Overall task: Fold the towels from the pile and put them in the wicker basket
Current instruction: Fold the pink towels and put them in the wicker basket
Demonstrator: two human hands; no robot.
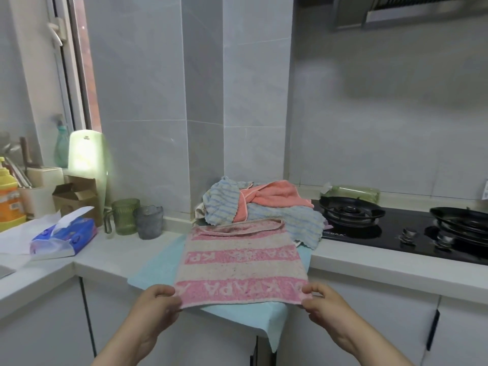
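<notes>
Both forearms come in from the bottom edge, left from 7 o'clock and right from 5 o'clock, converging on the near edge of the striped pink-and-white towel (243, 265). Left hand (158, 302) has fingers curled and pinches the near-left corner. Right hand (322, 302) does the same on the near-right corner, thumb on top. The towel lies spread flat, long axis 6 to 12, with pink lettered bands running 9 to 3 across it. Its near edge sits at the counter's front edge and its far edge is turned over into a narrow hem. It lies on a light blue cloth (153, 270) that drapes over the white countertop (118, 254). Towel pile (266, 204) is at 12 o'clock, touching the far edge: blue-striped and coral pieces, crumpled. Black gas hob (369, 233) at 2 o'clock. Tissue pack (66, 233) at 10 o'clock, green mug (125, 215) and grey glass cup (149, 224) just beyond it.
</notes>
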